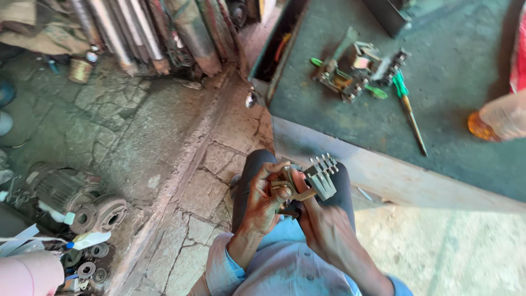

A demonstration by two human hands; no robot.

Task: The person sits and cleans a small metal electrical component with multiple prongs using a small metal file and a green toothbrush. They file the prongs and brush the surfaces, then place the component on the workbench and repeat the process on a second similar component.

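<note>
My left hand (263,200) and my right hand (323,222) meet over my lap, both closed around one small electrical part (320,175), a grey block with a row of metal pins and brass-coloured strips. The left fingers pinch its left, brass end; the right hand grips it from below and behind. The pins point up and away from me. My dark trouser leg lies under the hands.
A dark green workbench (438,137) stands ahead on the right with a dismantled metal switch assembly (356,68) and a green-handled screwdriver (408,107). Another person's hand (501,118) holds something orange at its right edge. An electric motor (66,192) and bearings lie on the stone floor at left.
</note>
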